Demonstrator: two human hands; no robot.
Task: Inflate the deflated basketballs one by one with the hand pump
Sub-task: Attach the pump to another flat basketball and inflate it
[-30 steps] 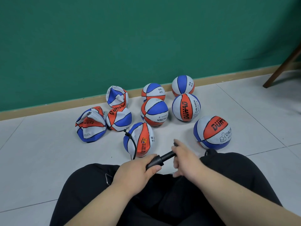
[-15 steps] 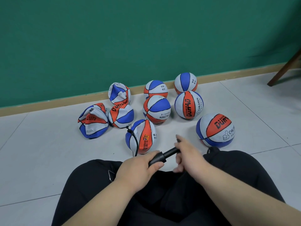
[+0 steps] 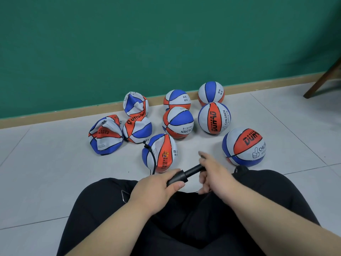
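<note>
Green wall (image 3: 166,43), matte and flat, with a tan baseboard (image 3: 55,118) along its foot; pale glossy floor tiles (image 3: 46,172) with thin grout lines, likely slick under a rolling ball. A dark wooden leg (image 3: 321,80) leans in at the far right. Person seated on the floor, black trousers (image 3: 184,228), soft cloth. Eight small basketballs in blue, orange and white panels with printed lettering. Five look round and firm: the near-right ball (image 3: 243,146), one with the orange band (image 3: 214,118), the middle ball (image 3: 178,122) and two by the baseboard (image 3: 177,99) (image 3: 211,94). Three at left are collapsed and creased: the leftmost (image 3: 105,137), its neighbour (image 3: 137,129) and one behind (image 3: 135,104); these should be light, limp, foldable, best cupped from below. The ball being filled (image 3: 159,153) stands just ahead of the knees, part swollen, still slack on its left flank. A thin black hose (image 3: 152,159) curves from its upper left down toward the pump (image 3: 186,174), a black, rigid plastic tube, smooth, probably light. Left hand (image 3: 156,187) wraps the barrel, grip closed round it; right hand (image 3: 214,172) is closed on the handle end, rod partly drawn out. Judgement: hold the barrel steady, keep strokes in line so the needle stays seated in the soft skin.
</note>
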